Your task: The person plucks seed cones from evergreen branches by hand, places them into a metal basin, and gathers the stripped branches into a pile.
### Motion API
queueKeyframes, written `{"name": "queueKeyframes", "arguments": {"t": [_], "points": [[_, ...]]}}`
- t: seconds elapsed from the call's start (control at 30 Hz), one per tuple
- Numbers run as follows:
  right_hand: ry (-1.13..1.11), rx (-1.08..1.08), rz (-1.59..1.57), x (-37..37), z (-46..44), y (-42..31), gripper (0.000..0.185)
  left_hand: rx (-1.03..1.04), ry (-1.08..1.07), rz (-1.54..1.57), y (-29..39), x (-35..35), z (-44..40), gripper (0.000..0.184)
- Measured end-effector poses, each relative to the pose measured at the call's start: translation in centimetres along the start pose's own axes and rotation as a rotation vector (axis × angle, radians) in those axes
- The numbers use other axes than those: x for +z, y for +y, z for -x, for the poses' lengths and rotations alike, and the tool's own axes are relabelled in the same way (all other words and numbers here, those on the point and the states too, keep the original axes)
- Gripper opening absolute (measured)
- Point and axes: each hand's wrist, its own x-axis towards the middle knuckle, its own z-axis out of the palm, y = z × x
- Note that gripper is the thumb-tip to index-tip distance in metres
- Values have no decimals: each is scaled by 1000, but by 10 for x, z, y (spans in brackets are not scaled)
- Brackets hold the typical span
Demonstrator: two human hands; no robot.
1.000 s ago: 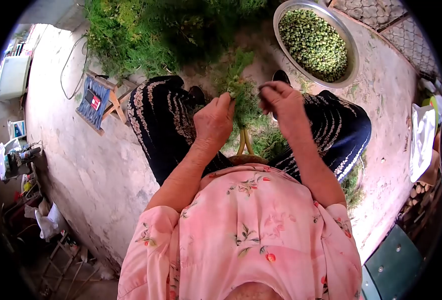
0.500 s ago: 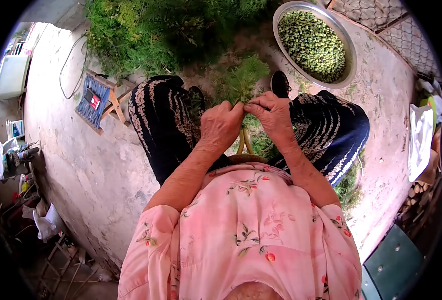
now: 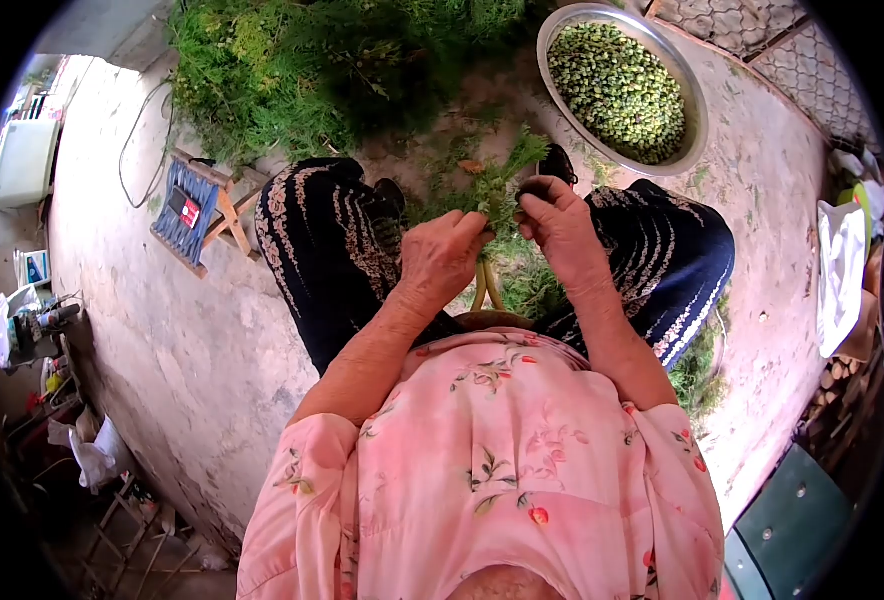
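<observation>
My left hand (image 3: pixel 444 250) is closed with its fingertips on a feathery green sprig (image 3: pixel 494 192), which rises away from me between my knees. To the right of the sprig is my right hand (image 3: pixel 568 232), its thumb and fingers curled together beside the leaves. What its fingertips hold, if anything, is too small to make out. A wide metal basin (image 3: pixel 700 120) at the upper right contains a heap of small round green fruits (image 3: pixel 617 90). A large pile of feathery green branches (image 3: pixel 262 80) lies at the upper left.
A low folding stool (image 3: pixel 176 215) with a blue woven seat stands left of my knees, a small dark red-marked item on it. Loose green bits lie on the concrete floor (image 3: pixel 197 340). Bags and clutter line the left side; a white bag (image 3: pixel 840 275) is at the right.
My hands were together at the sprig; now my right hand has moved a little right, away from my left. The sprig's leafy top looks smaller and leans right.
</observation>
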Motion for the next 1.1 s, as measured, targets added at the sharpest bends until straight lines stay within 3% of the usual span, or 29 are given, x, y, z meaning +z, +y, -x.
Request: {"name": "queueKeyframes", "arguments": {"t": [0.03, 0.13, 0.3, 0.37, 0.43, 0.5, 0.6, 0.63, 0.7, 0.73, 0.8, 0.87, 0.9, 0.97, 1.1], "points": [[20, -72, 169, 4, 1, 1, 18, 3, 0, 0, 0, 0, 0, 13], [-36, -176, 284, 11, 1, 7, 23, 35, 0, 3, 1, 0, 1, 14], [-12, -187, 202, 13, 2, 11, 24, 31, -62, 57, -1, -1, 1, 15], [-12, -191, 375, 12, 4, 9, 24, 31, -63, 64, -1, -2, 1, 15], [-16, -162, 339, 12, 4, 11, 23, 32, -63, 73, 0, -2, 0, 15], [-21, -131, 301, 12, 2, 13, 21, -78, -83, 108, 2, -3, 1, 15], [12, -265, 501, 11, 0, 17, 18, -204, -8, 190, 1, 4, 3, 18], [25, -243, 444, 11, -1, 19, 17, -204, -9, 190, -4, 8, 3, 18], [37, -221, 386, 12, -2, 19, 16, -415, -14, 744, -13, 17, 3, 19], [33, -213, 397, 13, -1, 19, 16, -416, -14, 743, -12, 15, 2, 19], [29, -206, 407, 13, -1, 20, 16, -585, -54, 1069, -8, 11, 1, 18], [77, -25, 169, 7, -4, 23, 15, -637, -42, 1063, -5, 6, -1, 16], [78, -25, 169, 4, -6, 21, 15, -690, -29, 1058, -4, 4, -2, 15], [85, -49, -205, -1, -9, 12, 12, -754, -53, 1093, -4, -4, -2, 14], [85, -3, -268, 6, -4, -2, 11, -830, -26, 1092, -5, -4, -3, 9]]}}
